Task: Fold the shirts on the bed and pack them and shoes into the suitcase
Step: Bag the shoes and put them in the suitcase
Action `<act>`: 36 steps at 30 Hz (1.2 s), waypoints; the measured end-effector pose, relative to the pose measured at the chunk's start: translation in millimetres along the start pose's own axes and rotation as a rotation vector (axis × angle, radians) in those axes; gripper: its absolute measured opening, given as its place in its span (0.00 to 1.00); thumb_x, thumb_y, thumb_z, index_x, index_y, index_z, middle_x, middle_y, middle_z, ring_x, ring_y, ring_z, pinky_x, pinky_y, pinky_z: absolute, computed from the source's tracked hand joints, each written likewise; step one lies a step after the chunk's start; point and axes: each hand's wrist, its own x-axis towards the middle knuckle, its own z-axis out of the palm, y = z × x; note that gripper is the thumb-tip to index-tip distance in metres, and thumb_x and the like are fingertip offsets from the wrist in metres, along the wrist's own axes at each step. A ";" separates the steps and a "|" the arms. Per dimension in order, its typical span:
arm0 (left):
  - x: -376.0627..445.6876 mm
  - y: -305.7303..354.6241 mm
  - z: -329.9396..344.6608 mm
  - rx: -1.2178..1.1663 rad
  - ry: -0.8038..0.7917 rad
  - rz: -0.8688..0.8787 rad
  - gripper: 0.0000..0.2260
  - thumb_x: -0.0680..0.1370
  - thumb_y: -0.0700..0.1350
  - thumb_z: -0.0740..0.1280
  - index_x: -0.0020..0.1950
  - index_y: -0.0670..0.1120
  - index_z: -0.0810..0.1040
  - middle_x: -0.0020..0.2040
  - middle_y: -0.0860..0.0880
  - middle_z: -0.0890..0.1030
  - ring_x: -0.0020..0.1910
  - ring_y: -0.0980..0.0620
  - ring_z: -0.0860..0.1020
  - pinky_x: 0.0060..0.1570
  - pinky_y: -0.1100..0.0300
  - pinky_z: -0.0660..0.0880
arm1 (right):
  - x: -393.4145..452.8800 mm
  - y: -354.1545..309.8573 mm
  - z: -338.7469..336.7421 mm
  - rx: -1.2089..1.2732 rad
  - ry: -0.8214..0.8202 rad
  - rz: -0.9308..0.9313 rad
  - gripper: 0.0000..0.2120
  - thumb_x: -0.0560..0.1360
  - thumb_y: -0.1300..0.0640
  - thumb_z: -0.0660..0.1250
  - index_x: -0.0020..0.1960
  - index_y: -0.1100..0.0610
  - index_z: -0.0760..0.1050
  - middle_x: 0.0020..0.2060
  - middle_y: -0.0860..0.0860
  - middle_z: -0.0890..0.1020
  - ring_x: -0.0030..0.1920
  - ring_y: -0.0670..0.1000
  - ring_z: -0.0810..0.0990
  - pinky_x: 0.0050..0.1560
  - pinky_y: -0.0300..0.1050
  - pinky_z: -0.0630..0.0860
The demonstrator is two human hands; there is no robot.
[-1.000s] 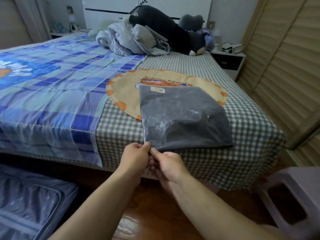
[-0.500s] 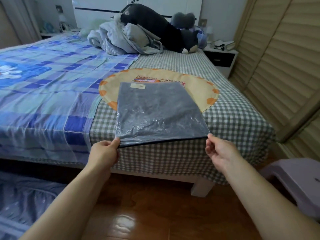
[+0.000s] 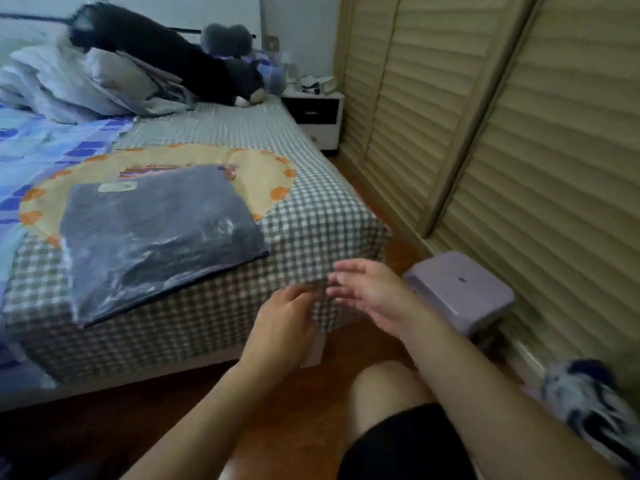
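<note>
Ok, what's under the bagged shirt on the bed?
The bagged shirt lies on a round yellow cloth with orange spots, over the checked sheet. The cloth's printed middle is mostly covered by the bag, so what it shows cannot be read.

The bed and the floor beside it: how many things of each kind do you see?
Bagged dark shirt: 1
Yellow mat: 1
Plush toys: 2
Purple stool: 1
Nightstand: 1
Total: 6
</note>
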 end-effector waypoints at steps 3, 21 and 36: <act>24.5 99.4 42.4 -0.226 -0.089 0.091 0.11 0.80 0.47 0.62 0.57 0.53 0.84 0.54 0.54 0.84 0.53 0.53 0.81 0.54 0.52 0.78 | -56.6 43.1 -104.3 -0.226 0.394 -0.104 0.09 0.82 0.63 0.63 0.49 0.52 0.79 0.45 0.50 0.84 0.46 0.52 0.83 0.54 0.55 0.81; -43.4 219.9 257.0 -0.016 -0.369 0.239 0.16 0.79 0.39 0.63 0.65 0.49 0.79 0.59 0.47 0.78 0.55 0.46 0.78 0.48 0.52 0.79 | -235.7 209.5 -300.6 -0.991 0.948 0.470 0.24 0.79 0.49 0.67 0.72 0.50 0.66 0.71 0.53 0.64 0.61 0.61 0.77 0.51 0.51 0.74; -16.4 239.8 222.0 -0.150 -0.225 0.182 0.14 0.81 0.40 0.63 0.65 0.46 0.80 0.60 0.46 0.79 0.53 0.47 0.79 0.47 0.54 0.78 | -292.9 161.8 -318.1 -1.064 1.099 0.067 0.15 0.75 0.61 0.73 0.60 0.54 0.76 0.55 0.51 0.78 0.56 0.56 0.78 0.47 0.43 0.65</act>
